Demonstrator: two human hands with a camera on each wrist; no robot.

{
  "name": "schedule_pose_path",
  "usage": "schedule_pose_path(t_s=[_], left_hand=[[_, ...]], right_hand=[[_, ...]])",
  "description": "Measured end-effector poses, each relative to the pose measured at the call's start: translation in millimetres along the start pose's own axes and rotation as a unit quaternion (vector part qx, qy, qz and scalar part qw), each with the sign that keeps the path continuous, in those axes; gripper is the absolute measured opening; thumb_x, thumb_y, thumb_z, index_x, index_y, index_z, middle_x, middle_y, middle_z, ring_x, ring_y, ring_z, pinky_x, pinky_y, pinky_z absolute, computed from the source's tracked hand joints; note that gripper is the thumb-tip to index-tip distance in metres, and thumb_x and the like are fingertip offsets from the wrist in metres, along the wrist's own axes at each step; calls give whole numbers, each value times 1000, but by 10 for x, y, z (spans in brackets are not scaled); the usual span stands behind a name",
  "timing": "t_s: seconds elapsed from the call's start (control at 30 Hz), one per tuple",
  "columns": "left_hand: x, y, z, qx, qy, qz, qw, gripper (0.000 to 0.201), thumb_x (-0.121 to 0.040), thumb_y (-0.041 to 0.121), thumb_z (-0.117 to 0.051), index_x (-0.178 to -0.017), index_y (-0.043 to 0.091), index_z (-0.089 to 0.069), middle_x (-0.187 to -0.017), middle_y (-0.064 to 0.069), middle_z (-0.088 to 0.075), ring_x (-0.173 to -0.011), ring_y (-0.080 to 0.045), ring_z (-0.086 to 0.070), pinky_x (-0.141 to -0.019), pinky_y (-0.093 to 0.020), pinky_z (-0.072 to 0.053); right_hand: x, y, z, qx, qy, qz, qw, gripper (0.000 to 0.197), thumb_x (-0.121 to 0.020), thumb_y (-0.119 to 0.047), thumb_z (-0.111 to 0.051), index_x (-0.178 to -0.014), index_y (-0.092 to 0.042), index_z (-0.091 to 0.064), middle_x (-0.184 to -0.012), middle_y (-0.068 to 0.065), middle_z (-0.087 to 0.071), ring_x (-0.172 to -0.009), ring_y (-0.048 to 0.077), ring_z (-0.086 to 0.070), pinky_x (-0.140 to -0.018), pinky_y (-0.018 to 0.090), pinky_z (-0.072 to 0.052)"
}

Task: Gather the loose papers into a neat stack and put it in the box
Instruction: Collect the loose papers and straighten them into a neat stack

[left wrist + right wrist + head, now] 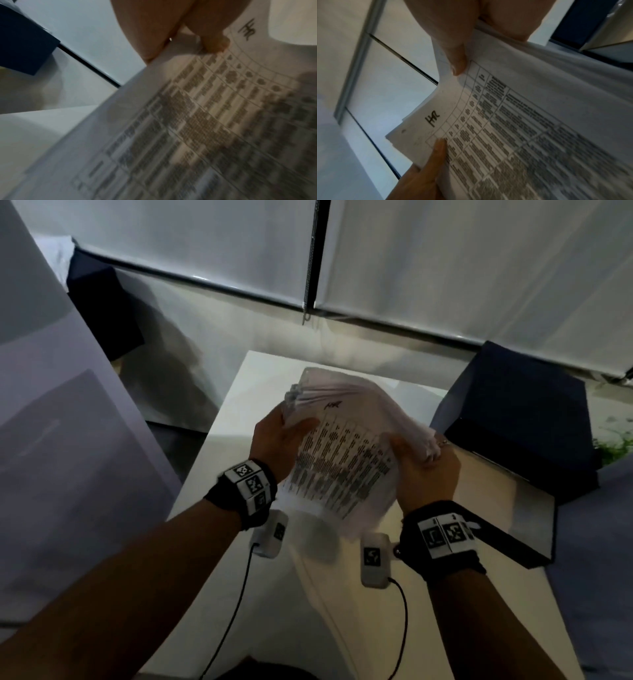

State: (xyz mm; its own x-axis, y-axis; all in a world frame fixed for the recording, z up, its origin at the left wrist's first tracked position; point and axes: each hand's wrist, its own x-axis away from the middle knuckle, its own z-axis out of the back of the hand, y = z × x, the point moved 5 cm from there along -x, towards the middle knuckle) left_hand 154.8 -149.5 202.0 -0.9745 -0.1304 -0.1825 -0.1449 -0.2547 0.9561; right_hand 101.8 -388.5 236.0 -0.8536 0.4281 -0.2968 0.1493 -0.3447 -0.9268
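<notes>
A stack of printed papers (342,446), with a table of text and "HR" handwritten on top, is held in the air above the white table (236,419). Its far edges fan out unevenly. My left hand (291,428) grips the stack's left side, thumb on the top sheet. My right hand (416,451) grips the right side in the same way. The left wrist view shows the papers (197,121) under my left thumb (214,42). The right wrist view shows the papers (513,128) and my right thumb (458,65). A dark blue box (513,419) stands at the table's right.
A second dark box (102,302) sits on the floor at the back left. A large pale panel (51,405) leans at the left. White blinds (445,261) hang behind. Cables (236,604) run from my wrist cameras across the near table.
</notes>
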Motion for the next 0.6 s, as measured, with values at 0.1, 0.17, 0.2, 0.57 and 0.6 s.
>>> schedule_pose_path(t_s=[0.1, 0.17, 0.2, 0.57, 0.6], left_hand=[[176, -232, -37, 40, 2, 23, 999, 40, -84, 48, -61, -118, 34, -46, -101, 18, -63, -89, 5, -63, -81, -29, -57], [271, -510, -50, 35, -27, 76, 996, 58, -79, 61, -56, -127, 32, -39, -107, 12, -62, -94, -6, -64, -85, -43, -57], [298, -579, -47, 26, -37, 84, 995, 64, -78, 64, -55, -129, 29, -38, -109, 8, -62, -96, -9, -64, -87, -47, -56], [452, -680, -15, 39, -75, 61, 995, 63, -82, 69, -47, -127, 25, -40, -115, 3, -63, -101, -7, -63, -88, -39, -56], [465, -728, -1, 31, -78, 66, 994, 62, -82, 68, -47, -124, 23, -38, -115, 3, -61, -101, -7, -62, -89, -41, -56]], right_hand=[[255, 117, -65, -105, -24, -30, 994, 29, -82, -1, -72, -93, -21, -54, -84, -4, -61, -69, -5, -60, -64, 11, -49], [391, 327, -151, -86, -69, -61, 992, 41, -78, 1, -75, -104, -20, -52, -92, -12, -60, -75, -12, -61, -68, 8, -49], [426, 413, -184, -71, -87, -74, 991, 42, -77, 0, -76, -104, -24, -55, -94, -17, -60, -79, -15, -61, -72, 9, -50], [514, 650, -65, -98, -68, -126, 985, 41, -70, -7, -84, -93, -35, -65, -88, -21, -70, -86, -1, -69, -72, 15, -56], [510, 659, -65, -101, -68, -127, 984, 41, -70, -6, -84, -95, -34, -66, -88, -21, -72, -86, -1, -69, -73, 16, -56]])
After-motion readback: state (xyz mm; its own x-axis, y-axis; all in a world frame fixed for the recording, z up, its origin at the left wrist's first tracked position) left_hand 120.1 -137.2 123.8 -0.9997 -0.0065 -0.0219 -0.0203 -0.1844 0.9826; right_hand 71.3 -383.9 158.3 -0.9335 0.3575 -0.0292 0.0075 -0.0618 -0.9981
